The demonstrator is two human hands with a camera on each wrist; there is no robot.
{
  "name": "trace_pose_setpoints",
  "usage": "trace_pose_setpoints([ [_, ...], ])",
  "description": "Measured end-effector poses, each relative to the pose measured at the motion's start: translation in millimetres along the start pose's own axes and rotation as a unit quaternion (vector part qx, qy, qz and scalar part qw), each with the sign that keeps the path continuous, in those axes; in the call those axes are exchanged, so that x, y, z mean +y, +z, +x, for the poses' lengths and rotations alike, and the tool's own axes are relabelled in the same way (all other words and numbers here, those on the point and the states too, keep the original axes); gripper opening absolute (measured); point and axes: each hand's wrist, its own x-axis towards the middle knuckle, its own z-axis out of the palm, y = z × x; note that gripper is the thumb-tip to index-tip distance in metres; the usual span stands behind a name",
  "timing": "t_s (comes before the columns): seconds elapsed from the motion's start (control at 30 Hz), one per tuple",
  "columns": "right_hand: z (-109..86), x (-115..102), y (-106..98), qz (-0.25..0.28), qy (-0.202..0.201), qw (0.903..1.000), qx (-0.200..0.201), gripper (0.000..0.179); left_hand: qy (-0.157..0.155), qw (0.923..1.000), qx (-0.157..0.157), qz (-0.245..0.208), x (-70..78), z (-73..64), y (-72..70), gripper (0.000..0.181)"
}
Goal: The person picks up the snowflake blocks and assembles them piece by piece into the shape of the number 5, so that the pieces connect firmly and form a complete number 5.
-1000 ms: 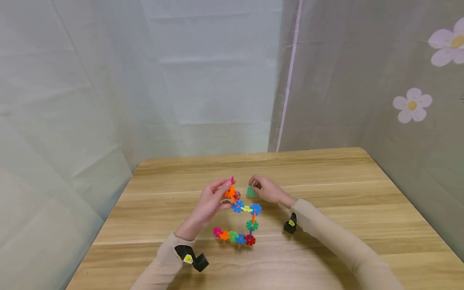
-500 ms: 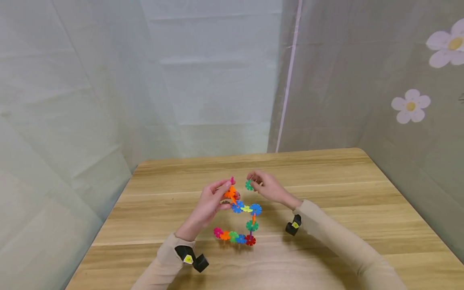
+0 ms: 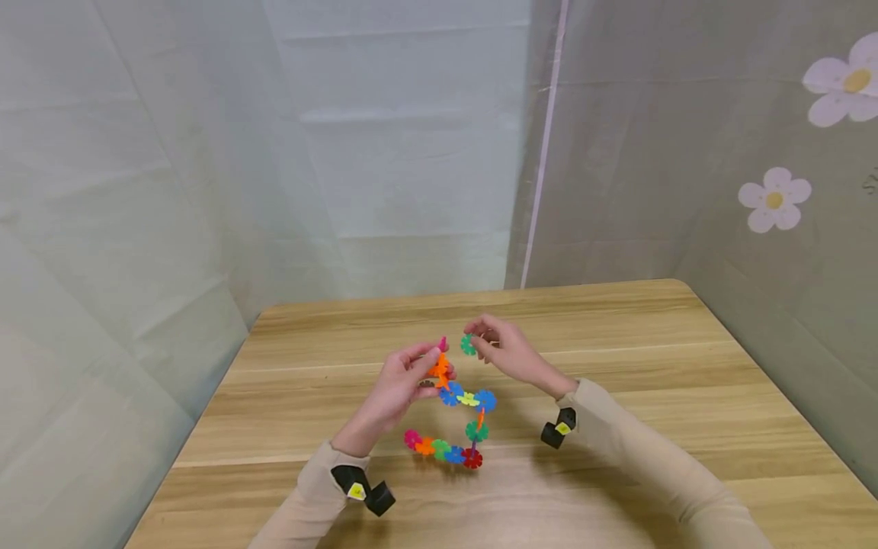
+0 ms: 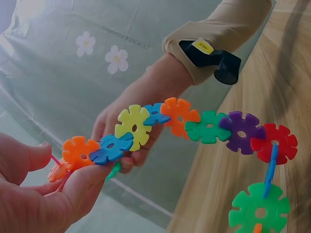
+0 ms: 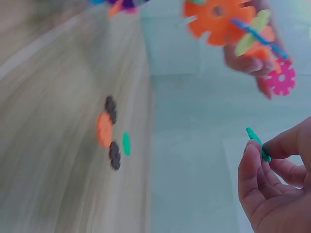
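Above the wooden surface point(image 3: 604, 335), hold the disc chain point(image 3: 485, 400) steady, pinched near its far end in left fingers point(image 3: 423, 366). Bring the green disc point(image 3: 468, 345), pinched just right of there between right fingers point(image 5: 250, 167), edge-on to the pink disc point(image 5: 282, 77), slot to slot, then press.

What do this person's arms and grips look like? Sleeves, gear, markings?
Plain beige long sleeves: left sleeve, right sleeve. Left grip and right grip: ungloved hands. Left wrist unit and right wrist unit: black strap with a small black block, each bearing a yellow label, print unreadable. No cables visible.
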Motion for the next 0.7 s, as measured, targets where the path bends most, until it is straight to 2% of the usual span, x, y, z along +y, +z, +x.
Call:
trace_pose_setpoints([
  [0.2,-0.2,-7,-3,0.036,-0.001,0.9993,0.006,0.019,0.007,0.9998,-0.015,0.005,-1.2,-1.3,1.0,0.048],
  [0.7,-1.3,-32,-8,0.034,-0.023,0.9988,0.027,0.022,0.008,0.9996,-0.022,0.017,-1.1,-1.3,2.4,0.046],
])
